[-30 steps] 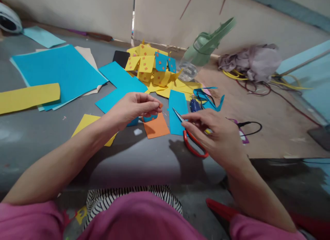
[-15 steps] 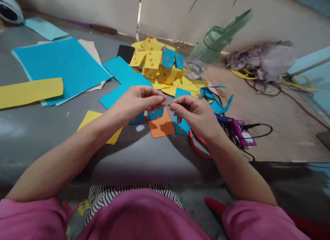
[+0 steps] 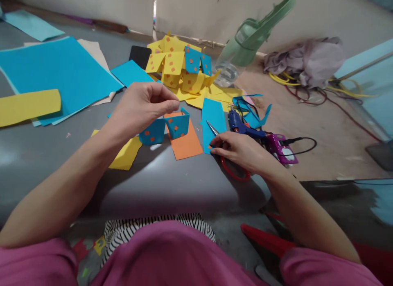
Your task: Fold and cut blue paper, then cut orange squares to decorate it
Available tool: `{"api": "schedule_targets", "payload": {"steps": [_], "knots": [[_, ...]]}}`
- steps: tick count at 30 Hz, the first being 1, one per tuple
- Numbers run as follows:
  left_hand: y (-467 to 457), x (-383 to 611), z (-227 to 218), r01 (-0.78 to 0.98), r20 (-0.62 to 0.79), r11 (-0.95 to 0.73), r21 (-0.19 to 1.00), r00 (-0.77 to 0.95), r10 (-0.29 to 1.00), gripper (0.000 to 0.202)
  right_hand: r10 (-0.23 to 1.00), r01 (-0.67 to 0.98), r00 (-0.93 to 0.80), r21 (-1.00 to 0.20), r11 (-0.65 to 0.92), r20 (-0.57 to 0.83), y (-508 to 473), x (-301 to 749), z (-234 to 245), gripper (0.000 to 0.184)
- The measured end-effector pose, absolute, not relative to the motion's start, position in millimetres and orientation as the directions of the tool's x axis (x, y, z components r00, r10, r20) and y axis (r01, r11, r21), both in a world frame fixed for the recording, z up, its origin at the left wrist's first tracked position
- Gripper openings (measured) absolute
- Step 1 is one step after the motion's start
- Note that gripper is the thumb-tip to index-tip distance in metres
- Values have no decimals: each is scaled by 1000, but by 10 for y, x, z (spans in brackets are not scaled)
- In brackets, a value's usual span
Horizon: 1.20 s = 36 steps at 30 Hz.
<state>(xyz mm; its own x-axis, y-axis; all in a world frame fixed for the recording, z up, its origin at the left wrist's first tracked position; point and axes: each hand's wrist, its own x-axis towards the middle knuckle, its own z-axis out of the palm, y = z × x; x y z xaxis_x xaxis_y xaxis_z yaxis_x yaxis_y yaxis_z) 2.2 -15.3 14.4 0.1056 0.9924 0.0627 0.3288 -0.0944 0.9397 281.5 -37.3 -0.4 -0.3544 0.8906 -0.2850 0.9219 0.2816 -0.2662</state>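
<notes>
Presently, your left hand (image 3: 144, 105) is pinched closed above the dotted blue paper (image 3: 178, 127), beside the orange sheet (image 3: 186, 146); contents indiscernible. Your right hand (image 3: 238, 148) partly covers the scissors (image 3: 212, 128); whether it grips them cannot be determined.

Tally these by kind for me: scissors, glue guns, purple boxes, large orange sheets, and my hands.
Red-handled metal scissors: 1
Blue pistol-shaped glue gun: 1
Purple box with black plug: 1
Large orange rectangular sheet: 1
Bare hands (left hand, right hand): 2
Total: 6
</notes>
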Motion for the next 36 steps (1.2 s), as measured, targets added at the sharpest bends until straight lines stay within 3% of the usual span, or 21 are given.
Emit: {"api": "schedule_targets", "payload": {"steps": [5,9,15,21,24,28,33,36], "knots": [[-76,-43,83,542,106,-143,828,99,989,24,907,948,-285,-233,218,-309,-354,2711,-3,16],[-44,-60,80,721,4,-139,679,186,983,38,889,944,-281,-271,187,-363,-308,2685,31,14],[-62,-13,32,770,-189,-125,626,305,933,41,869,934,-303,-304,189,-392,-302,2687,31,13],[-35,-15,-16,825,-159,-199,530,327,932,34,887,943,-309,-234,238,-344,-338,2678,40,14],[-32,-32,12,818,-151,-159,553,286,946,29,866,937,-331,-235,257,-375,-343,2689,43,13],[-53,-66,89,706,-147,-63,705,233,961,22,859,913,-371,-307,268,-354,-364,2693,53,14],[-56,-99,117,556,-154,-10,831,247,957,19,884,765,-398,-621,171,-246,-386,2668,73,25],[-46,-101,91,534,-147,-12,846,253,956,20,905,681,-379,-720,132,-192,-363,2687,78,29]]}}
